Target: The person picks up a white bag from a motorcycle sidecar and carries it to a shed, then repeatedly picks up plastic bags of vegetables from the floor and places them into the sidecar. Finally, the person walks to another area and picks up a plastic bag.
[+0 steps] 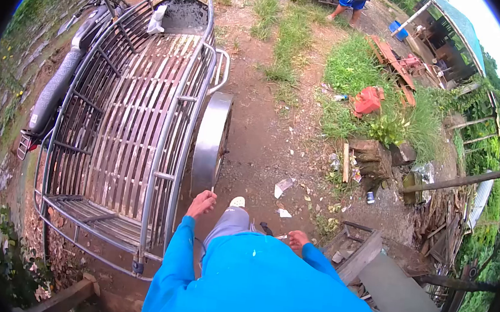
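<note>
The left hand (202, 202), low and just left of centre, is curled shut, its fingertips pinching a thin pale sliver (213, 190) that sticks upward. The sliver is too small to identify. It sits just below the shiny wheel guard (210, 143) of the slatted sidecar cage (133, 115), near the metal but not touching it.

The right hand (298, 240), lower centre-right, is loosely curled at the hip beside a dark handle-like thing (266, 227). I cannot tell whether it grips anything.

Between the hands a white shoe (237, 202) is planted on bare dirt. Further out, paper scraps (283, 187) lie on the ground. A motorcycle (58, 83) runs along the cage's left side, and another person (352, 0) stands at the top edge.

The sliver seems to be held only by its end, so a knock against the guard could flick it into the littered dirt, where it would be hard to find. The guard's rim is close to the knuckles and could scrape them. The loose, uneven ground underfoot invites a slip.
</note>
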A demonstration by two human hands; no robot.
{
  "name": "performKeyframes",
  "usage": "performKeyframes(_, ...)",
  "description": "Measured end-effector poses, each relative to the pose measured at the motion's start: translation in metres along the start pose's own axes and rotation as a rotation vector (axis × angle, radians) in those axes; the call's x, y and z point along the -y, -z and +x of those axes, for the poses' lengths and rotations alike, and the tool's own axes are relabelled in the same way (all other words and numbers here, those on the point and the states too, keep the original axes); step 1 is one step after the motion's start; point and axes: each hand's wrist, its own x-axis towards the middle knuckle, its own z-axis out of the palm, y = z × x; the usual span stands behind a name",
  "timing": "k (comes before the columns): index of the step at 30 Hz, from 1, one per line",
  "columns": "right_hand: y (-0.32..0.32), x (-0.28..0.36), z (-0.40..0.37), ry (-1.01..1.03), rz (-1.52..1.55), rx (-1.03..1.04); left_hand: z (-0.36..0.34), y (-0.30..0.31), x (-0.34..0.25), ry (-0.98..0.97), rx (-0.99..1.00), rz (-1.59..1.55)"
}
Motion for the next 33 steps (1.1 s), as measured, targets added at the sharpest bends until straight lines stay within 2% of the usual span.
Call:
performKeyframes(2,0.041,-0.039,-0.039,-0.044,0.159,-0.058,0.01,-0.037,-0.009,0.016,0.028,0.001)
performKeyframes(3,0.032,0.01,0.001,-0.125,0.186,-0.057,0.087,0.013,-0.066,0.082,-0.011,0.031)
performKeyframes(5,0.063,0.056,0.021,-0.211,0.174,-0.122,0.147,-0.007,-0.124,-0.05,0.109,0.185)
performKeyframes(6,0.079,0.08,0.031,-0.245,0.171,-0.151,0.178,-0.011,-0.149,-0.056,0.097,0.18)
performKeyframes(8,0.105,0.124,0.061,-0.305,0.143,-0.179,0.236,-0.01,-0.185,-0.234,0.103,0.26)
performKeyframes(11,0.132,0.194,0.131,-0.376,0.051,-0.162,0.296,-0.001,-0.251,-0.194,-0.023,0.31)
performKeyframes(13,0.148,0.248,0.195,-0.401,-0.048,-0.133,0.348,0.01,-0.263,-0.177,-0.136,0.28)
performKeyframes(16,0.174,0.35,0.29,-0.418,-0.199,-0.109,0.408,0.029,-0.277,-0.193,-0.265,0.186)
performKeyframes(19,0.203,0.495,0.374,-0.395,-0.276,-0.124,0.434,0.04,-0.328,-0.175,-0.344,0.152)
performKeyframes(21,0.23,0.638,0.425,-0.232,-0.252,0.103,0.436,0.045,-0.371,-0.173,-0.403,0.061)
performKeyframes(22,0.209,0.726,0.424,-0.116,-0.365,0.073,0.44,0.052,-0.388,-0.162,-0.477,0.066)
performKeyframes(24,0.2,0.846,0.499,0.167,-0.393,0.221,0.451,0.069,-0.417,-0.167,-0.636,0.027)
performKeyframes(25,0.164,0.917,0.507,0.221,-0.523,0.139,0.459,0.078,-0.43,-0.165,-0.667,0.004)
performKeyframes(27,0.084,1.023,0.525,0.437,-0.581,0.192,0.478,0.102,-0.455,-0.161,-0.856,-0.054)
performKeyframes(29,-0.003,1.092,0.513,0.576,-0.628,0.321,0.495,0.126,-0.473,-0.14,-0.93,-0.094)
performKeyframes(30,-0.052,1.125,0.502,0.675,-0.639,0.427,0.511,0.143,-0.479,-0.211,-0.992,-0.094)
performKeyframes(31,-0.103,1.153,0.5,0.716,-0.679,0.445,0.533,0.169,-0.492,-0.306,-1.065,-0.09)
performKeyframes(33,-0.17,1.162,0.486,0.754,-0.81,0.545,0.55,0.204,-0.518,-0.245,-1.077,-0.145)
